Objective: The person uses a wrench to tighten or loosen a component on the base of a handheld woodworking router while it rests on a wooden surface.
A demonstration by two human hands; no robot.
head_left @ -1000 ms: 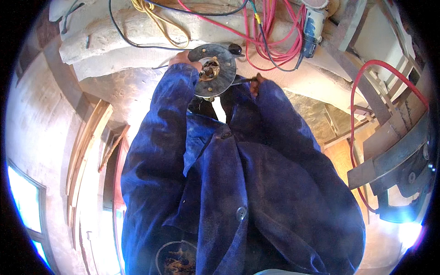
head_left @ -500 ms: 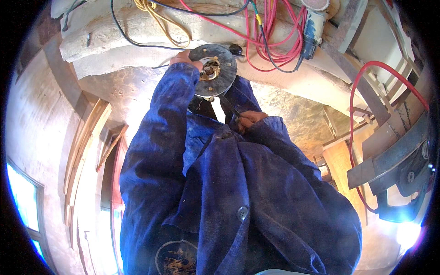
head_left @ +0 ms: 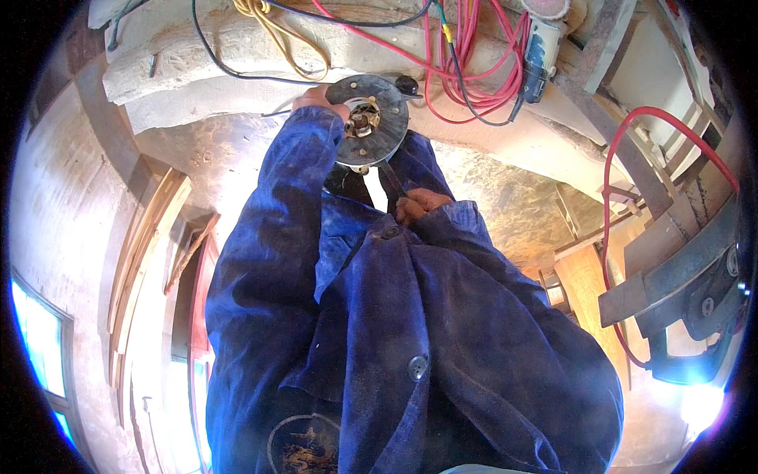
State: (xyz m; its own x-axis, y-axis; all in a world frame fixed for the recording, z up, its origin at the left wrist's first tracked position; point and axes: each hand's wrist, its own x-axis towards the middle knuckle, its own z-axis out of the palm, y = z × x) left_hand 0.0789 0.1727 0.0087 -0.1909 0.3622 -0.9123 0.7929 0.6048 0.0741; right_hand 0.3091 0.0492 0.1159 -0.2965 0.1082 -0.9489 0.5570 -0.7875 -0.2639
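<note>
- At upper centre, I see a round dark plate (head_left: 393, 124), the left hand (head_left: 314, 99) with its grip closed on the plate's left edge.
- Below it, the right hand (head_left: 422, 206) clasps a thin dark tool (head_left: 391, 180), angled up toward the plate.
- Upper right, coiled red cable (head_left: 505, 93).

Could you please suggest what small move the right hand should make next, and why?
Probably a gentle turn of the dark bar-like tool while the left hand steadies the round black plate: the right hand grips the tool's near end, and its far end appears to meet the plate's lower edge.
</note>
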